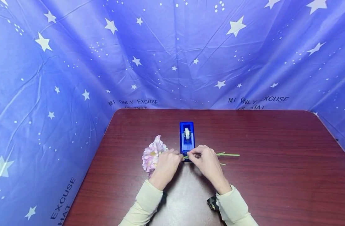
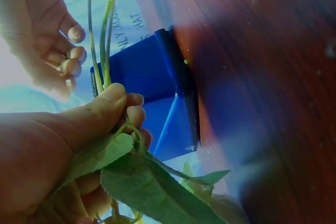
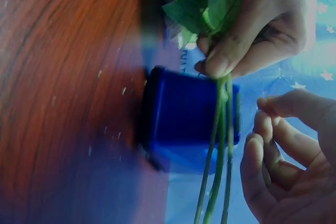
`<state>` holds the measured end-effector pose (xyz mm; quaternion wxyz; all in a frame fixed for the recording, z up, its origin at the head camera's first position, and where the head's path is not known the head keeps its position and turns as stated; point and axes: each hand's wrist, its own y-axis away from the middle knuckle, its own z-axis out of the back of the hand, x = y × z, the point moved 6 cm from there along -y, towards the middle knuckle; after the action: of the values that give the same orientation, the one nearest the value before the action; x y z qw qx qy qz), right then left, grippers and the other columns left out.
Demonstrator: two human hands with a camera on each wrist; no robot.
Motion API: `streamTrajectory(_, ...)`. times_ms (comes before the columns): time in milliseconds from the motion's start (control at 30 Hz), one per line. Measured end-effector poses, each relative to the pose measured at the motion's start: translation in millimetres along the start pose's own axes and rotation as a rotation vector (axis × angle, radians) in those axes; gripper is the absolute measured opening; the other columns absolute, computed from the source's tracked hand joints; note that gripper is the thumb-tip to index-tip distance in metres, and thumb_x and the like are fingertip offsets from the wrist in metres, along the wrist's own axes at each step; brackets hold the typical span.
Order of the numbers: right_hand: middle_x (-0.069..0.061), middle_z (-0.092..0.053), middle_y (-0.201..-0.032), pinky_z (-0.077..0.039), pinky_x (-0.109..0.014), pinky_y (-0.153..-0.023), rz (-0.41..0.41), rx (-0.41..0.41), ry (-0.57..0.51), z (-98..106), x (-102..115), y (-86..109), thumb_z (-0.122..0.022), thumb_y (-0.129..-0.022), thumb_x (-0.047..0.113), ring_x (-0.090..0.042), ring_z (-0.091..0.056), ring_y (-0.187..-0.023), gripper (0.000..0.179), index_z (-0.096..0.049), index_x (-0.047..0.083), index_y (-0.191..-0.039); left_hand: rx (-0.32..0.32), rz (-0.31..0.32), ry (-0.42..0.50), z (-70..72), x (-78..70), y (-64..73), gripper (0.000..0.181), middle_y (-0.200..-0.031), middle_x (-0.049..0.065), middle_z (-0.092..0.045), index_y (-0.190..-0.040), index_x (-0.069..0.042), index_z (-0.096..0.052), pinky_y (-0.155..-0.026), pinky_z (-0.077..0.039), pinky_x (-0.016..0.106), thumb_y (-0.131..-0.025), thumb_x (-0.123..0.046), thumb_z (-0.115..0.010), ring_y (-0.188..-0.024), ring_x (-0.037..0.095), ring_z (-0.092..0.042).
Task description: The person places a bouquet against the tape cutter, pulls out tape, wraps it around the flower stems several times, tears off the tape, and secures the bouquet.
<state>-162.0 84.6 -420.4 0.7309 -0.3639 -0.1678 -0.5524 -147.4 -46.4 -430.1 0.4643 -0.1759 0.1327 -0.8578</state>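
My left hand (image 1: pixel 168 163) pinches several green stems (image 2: pixel 102 40) between thumb and fingers, just below their leaves (image 2: pixel 157 192). Pale pink-purple artificial flowers (image 1: pixel 152 155) top the stems on the left; the stem ends reach out to the right. Behind the stems stands a blue tape dispenser (image 1: pixel 187 138) with a roll of tape (image 1: pixel 187 133) in it, its toothed edge facing me. My right hand (image 1: pixel 205 157) is beside that edge, thumb and fingertips drawn together, fingers curled. Whether clear tape is between those fingertips I cannot tell.
Everything lies on a dark red wood-grain table (image 1: pixel 274 175). A blue curtain (image 1: pixel 172 47) with white stars hangs behind it and along both sides. Dark wrist straps (image 1: pixel 213 203) show under the pale sleeves (image 1: pixel 232 204).
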Motion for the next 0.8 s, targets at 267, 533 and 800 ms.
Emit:
streamTrajectory(267, 0.007, -0.064, -0.071, -0.048, -0.029, -0.063, 0.000, 0.012, -0.012, 1.8, 3.2, 2.7, -0.078, -0.080, 0.012, -0.007, -0.057, -0.067, 0.005, -0.076, 0.013, -0.075, -0.018, -0.001, 0.019, 0.6, 0.3, 0.3, 0.014, -0.070, -0.008, -0.066, -0.073, -0.023, -0.071, -0.059, -0.047, 0.025, -0.082, -0.013, -0.067, -0.065, 0.011, -0.059)
streamTrajectory(533, 0.008, -0.062, -0.069, -0.046, -0.023, -0.059, -0.019, 0.045, -0.055, 1.0, 1.1, 5.2, -0.078, -0.080, 0.011, -0.004, -0.052, -0.062, 0.005, -0.077, 0.012, -0.075, -0.025, 0.005, 0.038, 1.1, 0.5, 0.2, 0.013, -0.070, -0.008, -0.066, -0.072, -0.022, -0.070, -0.059, -0.047, 0.026, -0.082, -0.014, -0.066, -0.065, 0.012, -0.060)
streamTrajectory(800, 0.009, -0.062, -0.069, -0.046, -0.021, -0.059, -0.012, 0.058, -0.091, 1.9, 3.6, 6.7, -0.078, -0.080, 0.010, -0.001, -0.052, -0.062, 0.005, -0.077, 0.012, -0.076, -0.018, 0.008, 0.047, 0.2, 0.6, -0.2, 0.014, -0.070, -0.008, -0.066, -0.072, -0.022, -0.070, -0.060, -0.047, 0.026, -0.083, -0.014, -0.066, -0.066, 0.012, -0.059)
